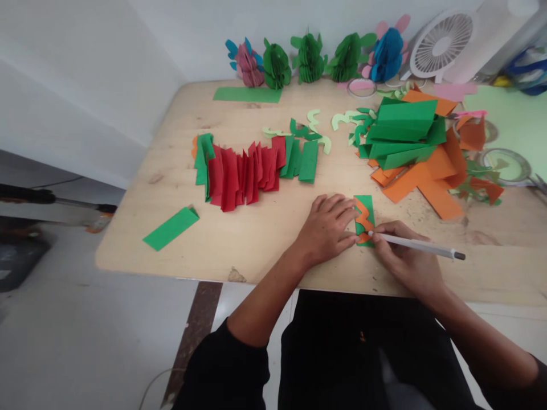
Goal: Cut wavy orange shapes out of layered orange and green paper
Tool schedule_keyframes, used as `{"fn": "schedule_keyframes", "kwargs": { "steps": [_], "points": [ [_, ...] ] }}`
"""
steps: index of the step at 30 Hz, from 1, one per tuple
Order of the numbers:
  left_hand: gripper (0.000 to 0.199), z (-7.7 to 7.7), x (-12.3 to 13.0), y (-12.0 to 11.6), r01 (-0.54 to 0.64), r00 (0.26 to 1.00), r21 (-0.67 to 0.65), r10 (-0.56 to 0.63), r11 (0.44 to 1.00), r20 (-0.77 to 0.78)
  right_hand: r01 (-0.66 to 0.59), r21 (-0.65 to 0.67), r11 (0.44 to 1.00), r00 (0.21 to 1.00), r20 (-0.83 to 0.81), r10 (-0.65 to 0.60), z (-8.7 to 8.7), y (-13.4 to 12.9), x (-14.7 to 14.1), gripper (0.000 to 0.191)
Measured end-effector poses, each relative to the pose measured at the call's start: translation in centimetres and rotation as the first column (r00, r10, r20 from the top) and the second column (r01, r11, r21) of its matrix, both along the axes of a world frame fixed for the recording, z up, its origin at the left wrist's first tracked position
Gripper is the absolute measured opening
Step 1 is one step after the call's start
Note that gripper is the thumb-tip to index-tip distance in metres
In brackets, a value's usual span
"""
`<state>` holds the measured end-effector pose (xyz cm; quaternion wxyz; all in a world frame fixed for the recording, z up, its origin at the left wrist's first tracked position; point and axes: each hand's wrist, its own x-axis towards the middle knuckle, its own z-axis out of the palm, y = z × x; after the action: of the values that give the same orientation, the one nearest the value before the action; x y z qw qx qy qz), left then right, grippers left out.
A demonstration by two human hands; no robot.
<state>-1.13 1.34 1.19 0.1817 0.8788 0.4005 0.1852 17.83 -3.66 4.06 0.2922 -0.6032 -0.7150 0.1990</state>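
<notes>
My left hand lies flat on the table, fingers spread, its fingertips pressing the left edge of a green paper strip and an orange wavy-edged paper template on top of it. A white pen is gripped in my right hand, its tip at the lower edge of the orange template. Left of my hands stands a row of folded red paper pieces with green folded pieces at its ends. A single folded green strip lies near the table's left front.
Piled green folded papers and orange paper strips lie to the right. Wavy cut-offs are scattered mid-table. Finished paper figures, a white fan and tape rolls sit toward the back and right.
</notes>
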Motion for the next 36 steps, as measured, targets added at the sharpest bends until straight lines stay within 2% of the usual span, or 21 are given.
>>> {"fn": "schedule_keyframes", "kwargs": {
  "steps": [16,28,34,36],
  "points": [
    [0.039,0.1,0.0,0.1,0.008,1.0,0.019,-0.008,1.0,-0.021,-0.054,-0.007,0.999,0.994,-0.094,0.053,-0.2,-0.1,-0.5,0.012],
    [0.04,0.0,0.0,0.1,0.005,0.999,0.033,-0.004,0.999,-0.037,-0.078,-0.123,0.989,0.982,-0.179,0.055,-0.3,0.7,-0.6,0.016],
    [0.042,-0.2,0.0,0.1,0.009,0.999,0.025,-0.008,1.0,-0.044,0.1,-0.109,0.989,0.968,-0.219,-0.122,-0.1,1.4,0.2,0.018],
    [0.042,-0.2,0.0,0.1,0.01,0.999,0.023,-0.009,1.0,-0.04,0.127,-0.101,0.987,0.963,-0.224,-0.147,-0.1,1.9,0.5,0.017]
  ]
}}
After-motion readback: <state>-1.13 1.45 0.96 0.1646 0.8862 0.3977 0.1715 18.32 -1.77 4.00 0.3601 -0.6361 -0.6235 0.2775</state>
